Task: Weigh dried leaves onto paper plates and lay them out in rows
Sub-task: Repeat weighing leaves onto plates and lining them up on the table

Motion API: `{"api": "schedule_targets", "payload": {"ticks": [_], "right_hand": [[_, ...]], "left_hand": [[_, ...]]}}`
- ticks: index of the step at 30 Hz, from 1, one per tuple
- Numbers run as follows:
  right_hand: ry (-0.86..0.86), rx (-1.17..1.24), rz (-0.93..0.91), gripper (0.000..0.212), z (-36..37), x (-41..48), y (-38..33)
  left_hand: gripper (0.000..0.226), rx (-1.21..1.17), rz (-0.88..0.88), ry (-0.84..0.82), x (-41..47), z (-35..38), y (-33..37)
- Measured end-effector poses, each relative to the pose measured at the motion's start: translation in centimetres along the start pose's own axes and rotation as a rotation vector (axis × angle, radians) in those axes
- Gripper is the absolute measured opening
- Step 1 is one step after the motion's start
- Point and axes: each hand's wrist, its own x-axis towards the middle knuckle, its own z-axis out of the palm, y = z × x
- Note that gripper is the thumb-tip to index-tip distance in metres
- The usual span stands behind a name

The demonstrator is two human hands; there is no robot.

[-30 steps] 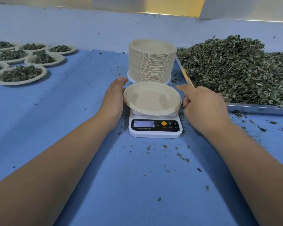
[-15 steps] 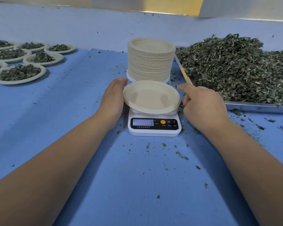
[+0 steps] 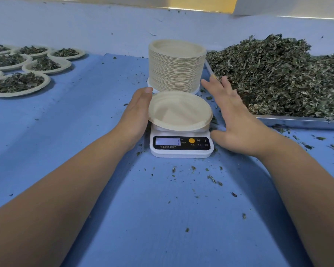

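round beige paper plate (image 3: pixel 179 110) sits on the white digital scale (image 3: pixel 181 149). my left hand (image 3: pixel 135 116) lies against its left rim, fingers hidden, grip i cannot tell. my right hand (image 3: pixel 237 124) hovers spread open beside it, holding nothing.

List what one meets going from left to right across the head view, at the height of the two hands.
filled plates → left hand → empty plate on the scale → right hand → pile of dried leaves in the metal tray
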Motion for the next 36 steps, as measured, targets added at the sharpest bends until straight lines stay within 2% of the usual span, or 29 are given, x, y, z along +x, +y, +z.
{"api": "schedule_targets", "payload": {"ticks": [5, 20, 25, 28, 34, 36], "right_hand": [[-0.074, -0.083, 0.016, 0.11, 0.3, 0.0, 0.1], [-0.142, -0.17, 0.082, 0.117, -0.1, 0.5, 0.4], [-0.131, -0.145, 0.075, 0.115, -0.1, 0.3, 0.2], [-0.141, -0.167, 0.065, 0.107, 0.2, -0.2, 0.2], [-0.038, 0.138, 0.151, 0.093, -0.6, -0.3, 0.0], [0.03, 0.14, 0.18, 0.086, -0.4, -0.3, 0.3]], "left_hand": [[0.025, -0.022, 0.012, 0.012, 0.0, 0.0, 0.1], [0.025, -0.036, -0.032, 0.08, 0.3, 0.1, 0.0], [0.025, -0.02, -0.036, 0.105, 0.3, 0.1, 0.0], [0.028, -0.017, -0.047, 0.12, 0.5, 0.2, -0.2], [0.039, -0.057, -0.064, 0.112, 1.2, 0.1, -0.6], [0.028, -0.129, -0.096, 0.106, 1.7, 0.0, -0.8]]}}
